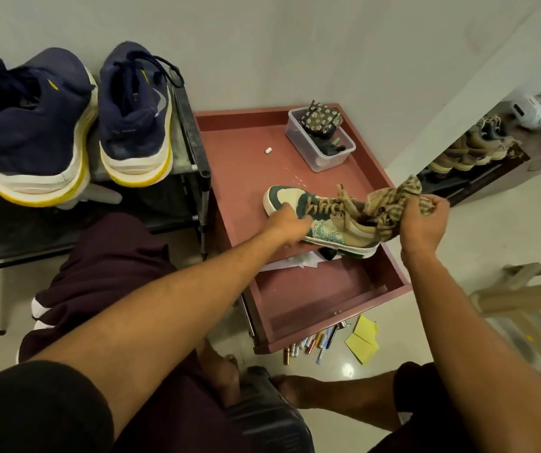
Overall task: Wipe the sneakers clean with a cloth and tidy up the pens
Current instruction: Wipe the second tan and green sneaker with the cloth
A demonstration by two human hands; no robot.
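Note:
A green and cream sneaker (334, 228) lies on its side on the reddish-brown cabinet top (239, 165), toe pointing left. My left hand (287, 223) grips it at the laces near the toe. My right hand (426, 223) holds a crumpled striped beige cloth (390, 204) over the sneaker's heel opening. Several pens and markers (311, 344) lie scattered on the floor below the open drawer (321, 299), next to yellow paper sheets (362, 338).
Two navy running shoes (132, 116) with white and yellow soles stand on a black rack at the left. A clear plastic box (320, 138) holding a floral pouch sits at the cabinet's back. A small white eraser (268, 150) lies nearby. A beige plastic chair (524, 302) stands right.

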